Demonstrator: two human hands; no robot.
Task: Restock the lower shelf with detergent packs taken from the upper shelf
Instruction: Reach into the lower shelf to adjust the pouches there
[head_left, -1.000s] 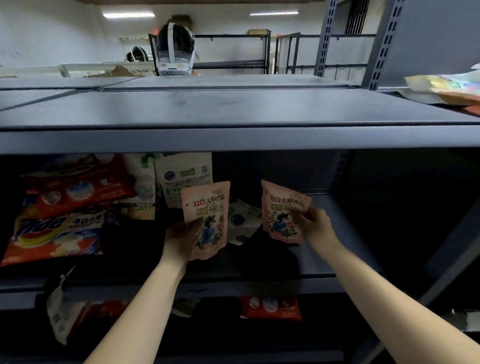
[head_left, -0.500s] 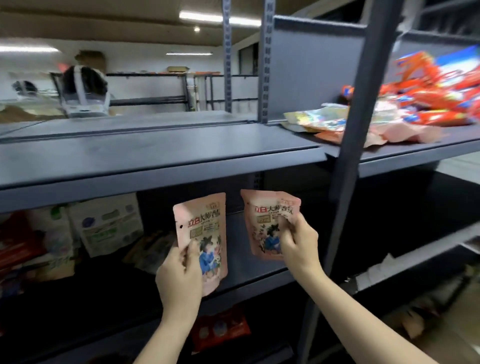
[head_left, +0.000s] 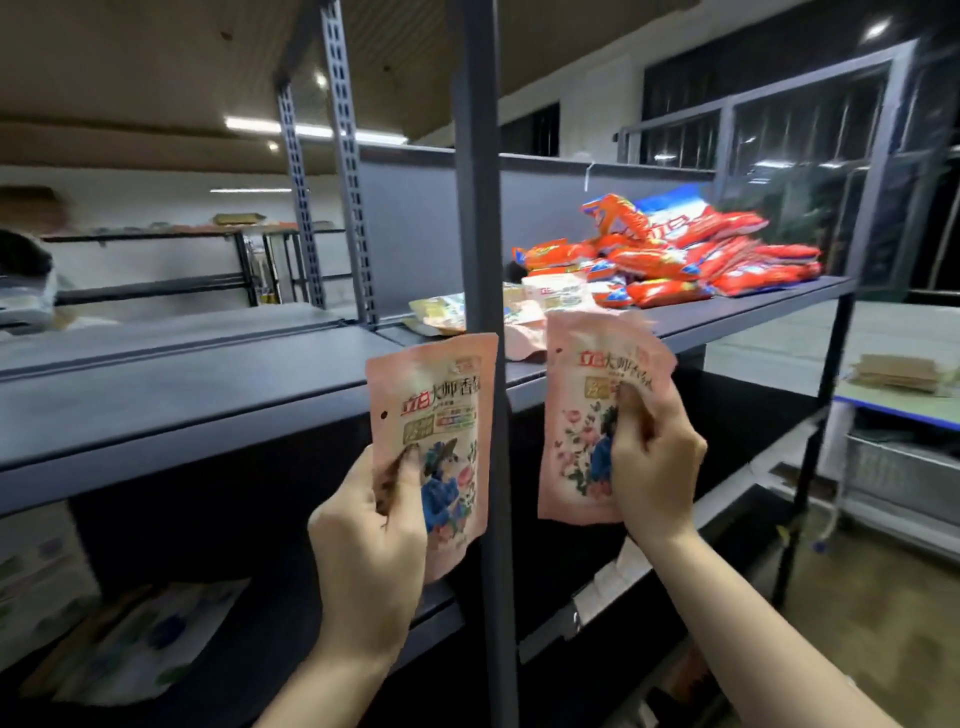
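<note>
My left hand (head_left: 371, 525) grips a pink detergent pack (head_left: 436, 415) upright, thumb on its front. My right hand (head_left: 657, 467) grips a second pink pack (head_left: 582, 415) of the same kind. Both packs are raised in front of the upper shelf (head_left: 208, 405), one on each side of a dark upright post (head_left: 485, 260). A heap of red and orange detergent packs (head_left: 685, 260) lies on the upper shelf to the right, with pale yellow-green packs (head_left: 447, 312) beside it. The lower shelf (head_left: 291, 649) below is dark and holds a flat pale pack (head_left: 140, 634) at the left.
Perforated shelf uprights (head_left: 348, 182) stand behind the upper shelf. A thin leg (head_left: 815, 447) ends the unit on the right. Beyond it are a table (head_left: 883, 374) with stacked cardboard, a floor area, and dark windows. Other racks stand at the far left.
My view has swung right and upward. Both hands rose with their pink packs from the lower shelf opening to the level of the upper shelf. The heap of red packs came into view.
</note>
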